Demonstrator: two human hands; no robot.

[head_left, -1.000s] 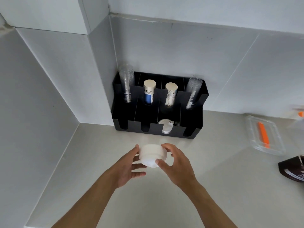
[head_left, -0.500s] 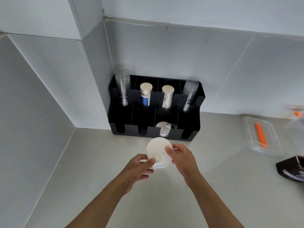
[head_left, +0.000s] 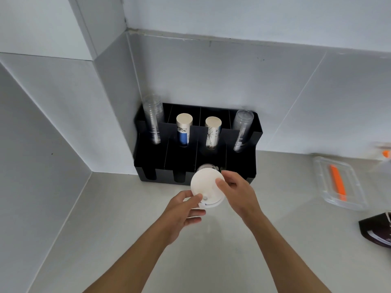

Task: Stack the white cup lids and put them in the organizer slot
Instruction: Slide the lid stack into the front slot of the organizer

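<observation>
My left hand and right hand both close their grip on the stack of white lids, tipped on edge just before the black organizer at the counter's back corner. Stacking looks done; slotting remains. The third front slot already shows a lid, mostly hidden behind mine.

Grey bench, black organizer in the corner, clear lidded container and dark packet far right.
</observation>
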